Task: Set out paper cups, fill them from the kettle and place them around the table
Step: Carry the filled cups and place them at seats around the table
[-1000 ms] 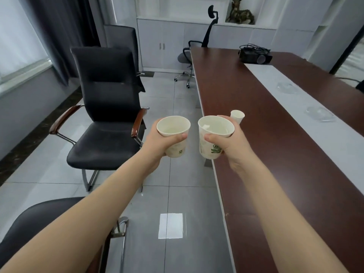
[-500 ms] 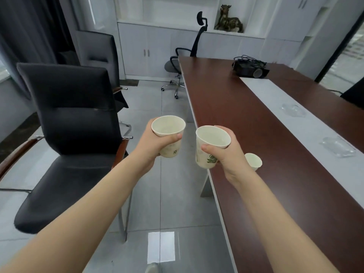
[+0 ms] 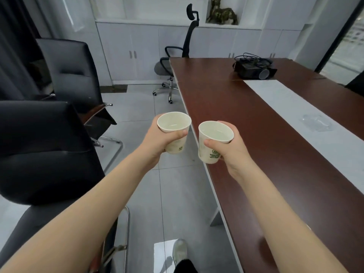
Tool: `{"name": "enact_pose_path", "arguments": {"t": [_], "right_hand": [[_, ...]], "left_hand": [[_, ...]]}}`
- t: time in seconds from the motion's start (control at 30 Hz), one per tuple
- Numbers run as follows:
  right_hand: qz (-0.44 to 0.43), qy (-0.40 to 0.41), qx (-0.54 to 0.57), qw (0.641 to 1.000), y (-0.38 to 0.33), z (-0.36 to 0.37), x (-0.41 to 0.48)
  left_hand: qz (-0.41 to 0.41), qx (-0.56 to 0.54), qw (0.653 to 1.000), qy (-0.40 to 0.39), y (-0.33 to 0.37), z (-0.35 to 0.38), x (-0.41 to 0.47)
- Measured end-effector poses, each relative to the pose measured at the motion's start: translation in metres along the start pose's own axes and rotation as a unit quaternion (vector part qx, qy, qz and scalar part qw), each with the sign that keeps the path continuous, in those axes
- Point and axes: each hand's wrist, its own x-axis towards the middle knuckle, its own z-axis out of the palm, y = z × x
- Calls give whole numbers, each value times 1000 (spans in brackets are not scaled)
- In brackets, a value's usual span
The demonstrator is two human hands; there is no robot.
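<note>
- Step: placing, I judge, along long brown wooden table (image 3: 246, 119).
- Next move: set both loads down upright on it, gently; liquid inside could spill.
- My left hand (image 3: 163, 141) grips small-logo white paper cup (image 3: 174, 123), just off table's edge, over grey tiled floor (image 3: 177, 184).
- My right hand (image 3: 231, 152) grips green-printed white paper cup (image 3: 215, 132) above that edge.
- Both arms outstretched, rims level.

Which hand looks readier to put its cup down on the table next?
Probably right. The right hand holds the right cup over the table near its edge; the left hand holds the left cup out over the floor, so it would need to reach across.
</note>
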Motion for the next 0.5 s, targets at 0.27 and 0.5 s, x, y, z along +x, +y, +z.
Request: {"name": "enact_pose_path", "arguments": {"t": [0.27, 0.5], "right_hand": [[-5, -18, 8, 1000, 22, -1, 179], [8, 1, -19, 1000, 41, 3, 315]], "left_hand": [[-17, 11, 999, 30, -15, -24, 173], [-25, -7, 999, 48, -21, -51, 300]]}}
